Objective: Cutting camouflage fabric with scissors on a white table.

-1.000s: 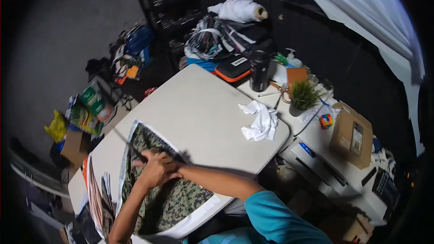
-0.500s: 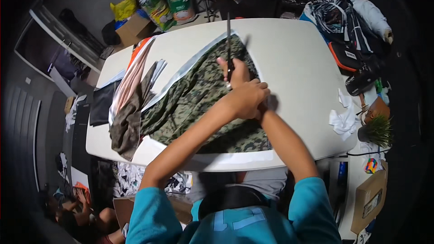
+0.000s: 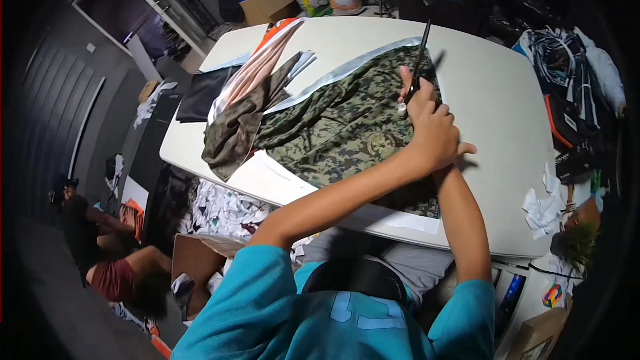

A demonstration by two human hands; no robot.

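My right hand holds a pair of scissors with dark blades pointing up and away, near the far right corner of a camouflage cloth. My left arm crosses over the right one. With its fingers bent, my left hand lies around my right wrist, one finger sticking out to the right. The green camouflage cloth lies wrinkled on the white table, with a pale strip along its far edge and a round emblem on it. The scissors' handles are partly hidden in my hand.
At the left lie a brown cloth, a pink cloth and a black piece. White scraps sit at the table's right edge. A person sits on the lower left, near a cardboard box.
The view has swung, so the table and cloth appear farther right and tilted. My left hand still lies on my right wrist, and the scissors stay in my right hand, now leaning slightly right.
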